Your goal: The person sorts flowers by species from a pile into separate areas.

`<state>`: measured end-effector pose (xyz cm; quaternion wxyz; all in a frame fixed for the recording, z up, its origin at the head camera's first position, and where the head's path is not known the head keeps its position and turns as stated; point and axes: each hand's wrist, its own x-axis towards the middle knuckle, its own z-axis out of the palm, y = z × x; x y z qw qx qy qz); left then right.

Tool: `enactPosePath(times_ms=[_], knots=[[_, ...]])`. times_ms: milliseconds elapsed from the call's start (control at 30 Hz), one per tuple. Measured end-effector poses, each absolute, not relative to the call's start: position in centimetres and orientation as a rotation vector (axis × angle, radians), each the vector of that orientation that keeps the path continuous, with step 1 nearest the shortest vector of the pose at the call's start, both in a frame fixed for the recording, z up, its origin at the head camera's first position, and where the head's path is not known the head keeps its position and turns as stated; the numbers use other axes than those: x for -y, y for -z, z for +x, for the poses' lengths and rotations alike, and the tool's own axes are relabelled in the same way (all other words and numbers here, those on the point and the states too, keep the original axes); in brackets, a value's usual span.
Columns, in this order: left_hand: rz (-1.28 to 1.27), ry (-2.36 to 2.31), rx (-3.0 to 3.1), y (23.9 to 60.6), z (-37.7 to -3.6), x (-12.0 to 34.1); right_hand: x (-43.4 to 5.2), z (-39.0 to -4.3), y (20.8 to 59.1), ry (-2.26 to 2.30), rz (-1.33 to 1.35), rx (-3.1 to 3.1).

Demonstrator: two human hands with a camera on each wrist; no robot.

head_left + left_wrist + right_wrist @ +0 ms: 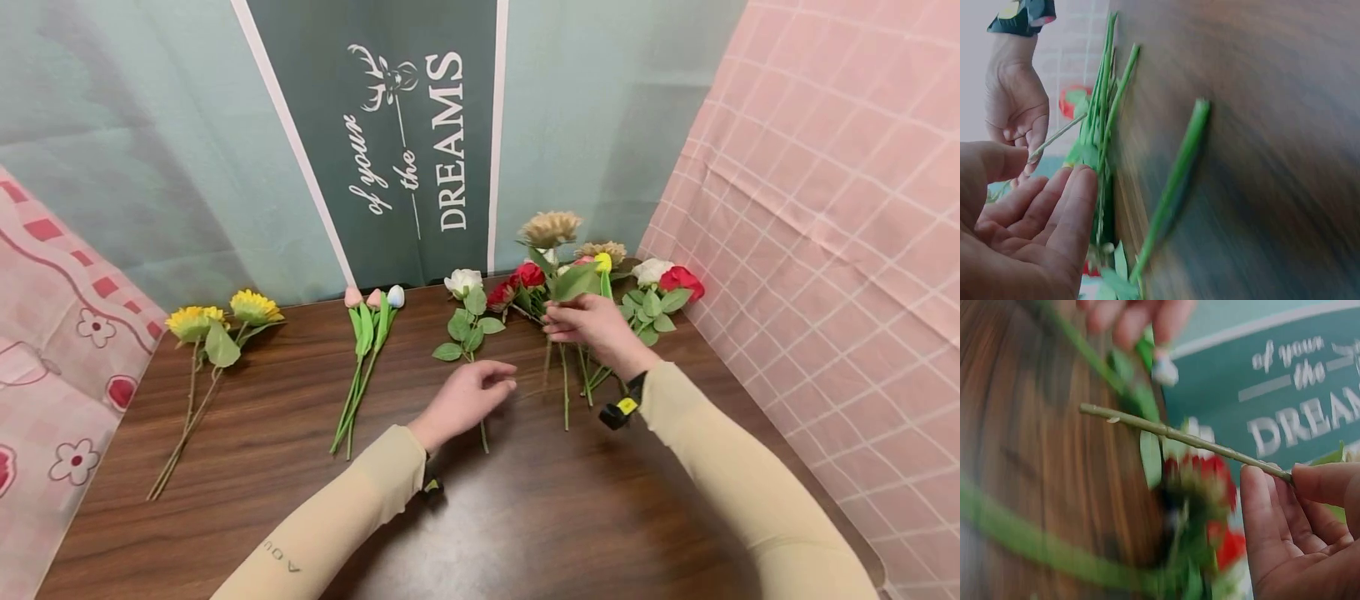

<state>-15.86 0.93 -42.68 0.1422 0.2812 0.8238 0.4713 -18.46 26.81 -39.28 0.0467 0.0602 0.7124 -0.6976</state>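
Note:
My right hand (596, 332) pinches the stem of a beige flower (551, 228) between thumb and fingers, holding it upright above the pile at the right. In the right wrist view the bare lower stem (1191, 439) sticks out past the fingertips. My left hand (468, 398) hovers over the stem of a white rose (463, 282), fingers extended and slightly bent, thumb apart, nothing between them. The left wrist view shows the left palm (1029, 244) turned up beside a green stem (1172, 181) on the table.
Two yellow sunflowers (255, 307) lie at the left of the wooden table (255, 533), with several tulips (365, 333) nearer the middle. At the right lie red roses (528, 274), a red bloom (682, 283), a yellow tulip (603, 262) and another beige flower (603, 250). Cloth walls enclose the table.

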Motion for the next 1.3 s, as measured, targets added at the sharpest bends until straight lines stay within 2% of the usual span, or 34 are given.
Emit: enactPosePath(times_ms=[333, 667, 933, 1100, 1300], knots=[[0.467, -1.726, -2.102, 42.9, -17.6, 4.2, -17.1, -21.3, 38.7, 2.233, 0.042, -1.997], [0.380, -1.829, -2.135, 43.3, -17.8, 8.0, -11.7, -21.8, 39.2, 2.227, -0.052, -1.915], [0.371, -1.774, -2.298, 43.3, -18.1, 10.1, -9.3, -21.4, 40.3, 2.092, -0.138, -2.000], [0.333, -1.600, -2.516, 42.7, -18.4, 14.5, -8.6, -20.8, 40.8, 1.858, -0.285, -2.224], [0.291, -1.232, -2.891, 41.2, -19.0, 23.2, -7.9, -19.9, 41.1, 1.356, -0.553, -2.694]])
